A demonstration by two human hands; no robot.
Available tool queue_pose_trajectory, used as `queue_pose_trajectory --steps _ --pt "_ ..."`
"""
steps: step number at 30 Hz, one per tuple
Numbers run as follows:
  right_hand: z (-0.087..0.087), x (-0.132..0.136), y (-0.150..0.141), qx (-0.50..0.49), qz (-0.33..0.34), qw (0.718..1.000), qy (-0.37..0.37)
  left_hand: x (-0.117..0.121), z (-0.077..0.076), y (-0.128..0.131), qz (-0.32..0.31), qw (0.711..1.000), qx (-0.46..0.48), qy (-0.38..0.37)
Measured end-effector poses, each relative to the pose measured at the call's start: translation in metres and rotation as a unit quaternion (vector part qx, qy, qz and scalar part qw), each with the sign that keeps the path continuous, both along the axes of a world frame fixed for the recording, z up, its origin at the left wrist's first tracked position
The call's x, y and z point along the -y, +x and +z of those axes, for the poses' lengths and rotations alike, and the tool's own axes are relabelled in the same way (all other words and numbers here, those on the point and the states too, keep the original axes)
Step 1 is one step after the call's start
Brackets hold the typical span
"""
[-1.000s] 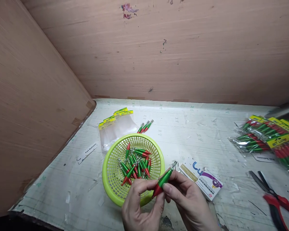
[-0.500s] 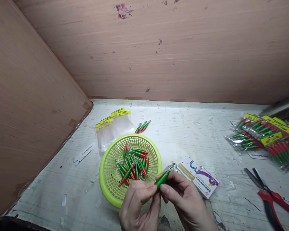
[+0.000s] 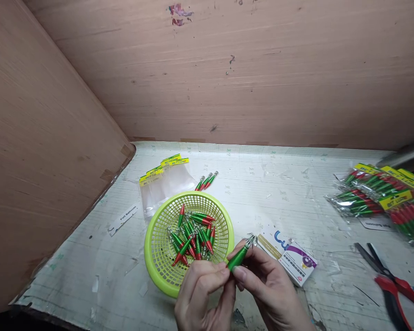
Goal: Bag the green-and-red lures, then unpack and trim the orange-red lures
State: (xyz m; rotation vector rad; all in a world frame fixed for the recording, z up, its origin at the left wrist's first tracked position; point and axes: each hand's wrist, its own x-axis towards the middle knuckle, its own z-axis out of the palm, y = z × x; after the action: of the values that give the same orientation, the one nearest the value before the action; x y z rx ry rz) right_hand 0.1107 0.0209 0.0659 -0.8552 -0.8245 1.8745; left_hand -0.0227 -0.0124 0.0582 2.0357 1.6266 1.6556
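Observation:
Between my two hands, in front of the basket, is a green fishing lure [image 3: 238, 258] with a crown of metal hooks pointing up and to the right. My left hand [image 3: 205, 292] pinches its lower end, which the fingers hide. The thumb and fingers of my right hand [image 3: 267, 282] close on its middle, just below the hooks. Beside my left hand stands a lime-green plastic basket [image 3: 152, 269], holding several red and green lures [image 3: 193, 236] in a loose heap. Three more lures [image 3: 207, 181] lie side by side on the table behind the basket.
Clear bags [image 3: 165, 184] with yellow headers lie behind the basket, a paper label [image 3: 123, 219] to their left. A small white and purple box [image 3: 298, 262] is right of my hands. Farther right are red-handled scissors [image 3: 388, 276] and packed lures [image 3: 400, 197]. Wooden boards [image 3: 244, 73] enclose the table.
The whole view has shifted slightly, so things appear a little farther right. Both hands keep their grip on the lure, with little other movement.

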Motion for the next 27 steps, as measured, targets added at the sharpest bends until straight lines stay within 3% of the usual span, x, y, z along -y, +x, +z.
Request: queue_pose_trajectory --steps 4,7,10,12,14,16,19,21,22,24,27 --pt "-0.009 -0.005 0.014 0.076 -0.062 0.995 0.028 -0.008 0.006 -0.051 0.081 0.986 -0.064 -0.132" --pt "-0.018 -0.010 0.025 0.114 -0.084 0.990 0.024 -0.017 0.010 -0.083 0.107 0.927 -0.163 -0.320" --pt "-0.022 -0.013 0.028 0.117 -0.080 0.990 0.014 -0.028 0.009 -0.084 0.116 0.842 -0.261 -0.458" --pt "-0.021 -0.013 0.025 0.117 -0.070 0.990 0.019 -0.034 0.007 -0.075 0.116 0.805 -0.300 -0.498" --pt "-0.019 -0.012 0.023 0.112 -0.073 0.991 0.022 -0.038 0.004 -0.069 0.110 0.792 -0.310 -0.515" --pt "-0.018 -0.012 0.022 0.103 -0.086 0.991 0.018 -0.039 0.005 -0.068 0.112 0.797 -0.285 -0.521" --pt "-0.019 -0.013 0.024 0.087 -0.078 0.993 0.013 -0.035 0.010 -0.074 0.092 0.842 -0.146 -0.510" --pt "-0.020 -0.014 0.025 0.078 -0.053 0.995 0.012 -0.030 0.014 -0.075 0.007 0.866 0.036 -0.498" --pt "-0.020 -0.014 0.024 0.075 -0.042 0.996 0.011 -0.027 0.016 -0.074 -0.053 0.857 0.142 -0.493" --pt "-0.017 -0.012 0.021 0.070 -0.024 0.997 0.004 -0.022 0.018 -0.068 -0.159 0.794 0.331 -0.484" --pt "-0.009 -0.006 0.014 0.059 -0.022 0.998 -0.020 -0.015 0.017 -0.054 -0.233 0.701 0.480 -0.474"
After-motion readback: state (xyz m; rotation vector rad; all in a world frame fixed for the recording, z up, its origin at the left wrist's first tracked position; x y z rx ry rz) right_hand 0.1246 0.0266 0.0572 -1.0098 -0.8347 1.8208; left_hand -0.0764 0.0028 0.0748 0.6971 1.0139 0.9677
